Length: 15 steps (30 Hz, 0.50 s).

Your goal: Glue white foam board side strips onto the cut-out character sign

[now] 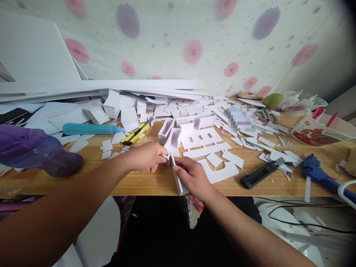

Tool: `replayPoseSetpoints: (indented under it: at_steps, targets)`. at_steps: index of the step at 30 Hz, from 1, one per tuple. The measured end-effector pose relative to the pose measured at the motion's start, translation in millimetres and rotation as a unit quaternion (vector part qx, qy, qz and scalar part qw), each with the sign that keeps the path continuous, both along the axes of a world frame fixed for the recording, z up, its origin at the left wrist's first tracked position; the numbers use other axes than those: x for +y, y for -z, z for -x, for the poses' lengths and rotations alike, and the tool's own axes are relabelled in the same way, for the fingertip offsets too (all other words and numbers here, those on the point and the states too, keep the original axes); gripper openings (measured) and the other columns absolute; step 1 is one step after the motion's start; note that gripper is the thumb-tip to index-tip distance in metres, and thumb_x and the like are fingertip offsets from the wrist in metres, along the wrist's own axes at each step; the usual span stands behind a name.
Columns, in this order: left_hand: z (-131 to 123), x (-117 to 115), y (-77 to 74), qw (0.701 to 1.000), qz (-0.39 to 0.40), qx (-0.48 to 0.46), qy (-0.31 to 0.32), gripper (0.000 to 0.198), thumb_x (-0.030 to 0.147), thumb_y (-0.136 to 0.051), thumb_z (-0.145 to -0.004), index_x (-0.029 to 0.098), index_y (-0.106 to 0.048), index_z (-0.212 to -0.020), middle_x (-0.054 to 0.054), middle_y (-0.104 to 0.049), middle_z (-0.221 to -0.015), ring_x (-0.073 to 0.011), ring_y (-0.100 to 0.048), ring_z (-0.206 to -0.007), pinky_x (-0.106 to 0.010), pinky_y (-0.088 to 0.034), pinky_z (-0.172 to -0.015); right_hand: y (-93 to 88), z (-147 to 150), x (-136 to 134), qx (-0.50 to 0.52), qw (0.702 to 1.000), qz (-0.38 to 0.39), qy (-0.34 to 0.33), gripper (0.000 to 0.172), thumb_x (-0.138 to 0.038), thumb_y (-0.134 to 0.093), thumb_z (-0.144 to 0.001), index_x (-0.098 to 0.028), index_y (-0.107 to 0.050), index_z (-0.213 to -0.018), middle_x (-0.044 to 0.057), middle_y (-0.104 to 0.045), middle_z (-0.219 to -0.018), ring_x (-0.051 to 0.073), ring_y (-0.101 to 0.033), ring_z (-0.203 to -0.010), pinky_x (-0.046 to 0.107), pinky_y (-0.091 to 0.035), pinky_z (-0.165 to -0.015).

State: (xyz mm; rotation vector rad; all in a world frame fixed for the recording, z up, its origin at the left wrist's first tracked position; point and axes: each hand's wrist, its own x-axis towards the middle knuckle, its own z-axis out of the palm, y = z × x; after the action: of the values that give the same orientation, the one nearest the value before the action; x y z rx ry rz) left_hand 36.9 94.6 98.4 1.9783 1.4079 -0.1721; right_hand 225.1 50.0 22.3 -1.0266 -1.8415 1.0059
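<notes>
A white foam board model [174, 140] with box-like compartments stands near the middle of the table's front part. My left hand [150, 155] is closed on its near left edge, the fingertips partly hidden. My right hand [191, 174] pinches a long narrow white strip [178, 181], which reaches from the model toward the table's front edge. Flat white cut pieces lie right of the model, one with square openings [201, 138] and one with a curved notch [219, 172]. A yellow utility knife [137, 132] rests on the table beyond my left hand.
On the left are a purple bottle [41, 150] and a blue tube [90, 128]. On the right lie a black cutter [261, 172], a blue glue gun [322, 174], scissors [267, 115] and a paper bowl [322, 129]. White scraps and boards [97, 86] lie behind.
</notes>
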Motion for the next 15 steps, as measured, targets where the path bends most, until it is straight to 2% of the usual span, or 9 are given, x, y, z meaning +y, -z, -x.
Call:
replayPoseSetpoints:
  at_steps: [5, 11, 15]
  targets:
    - [-1, -8, 7.3, 0.995, -0.098, 0.02, 0.0, 0.023, 0.026, -0.046, -0.084, 0.021, -0.051, -0.062, 0.002, -0.062, -0.05, -0.0153, -0.057, -0.052, -0.025, -0.036, -0.055, -0.3, 0, -1, -0.016, 1.0, -0.002, -0.002, 0.029, -0.034, -0.052, -0.094, -0.022, -0.068, -0.115, 0.006, -0.069, -0.095, 0.02, -0.062, -0.088, 0.032, -0.046, -0.08]
    - [7, -19, 30.6, 0.967, -0.251, 0.031, -0.024, 0.009, 0.026, -0.052, -0.087, 0.022, -0.06, -0.09, 0.0, -0.067, -0.065, -0.0194, -0.064, -0.067, -0.027, -0.038, -0.062, -0.9, 2, -1, -0.027, 1.0, 0.004, -0.002, 0.03, -0.034, -0.05, -0.095, -0.019, -0.069, -0.113, 0.006, -0.065, -0.093, 0.021, -0.059, -0.087, 0.032, -0.045, -0.079]
    - [13, -24, 45.9, 0.94, -0.339, 0.026, -0.039, 0.015, 0.03, -0.057, -0.088, 0.022, -0.056, -0.101, 0.001, -0.066, -0.067, -0.0201, -0.062, -0.063, -0.028, -0.039, -0.059, -0.9, 2, 0, -0.031, 0.999, 0.004, -0.007, 0.028, -0.034, -0.05, -0.095, -0.019, -0.069, -0.11, 0.006, -0.064, -0.092, 0.02, -0.058, -0.087, 0.033, -0.044, -0.08]
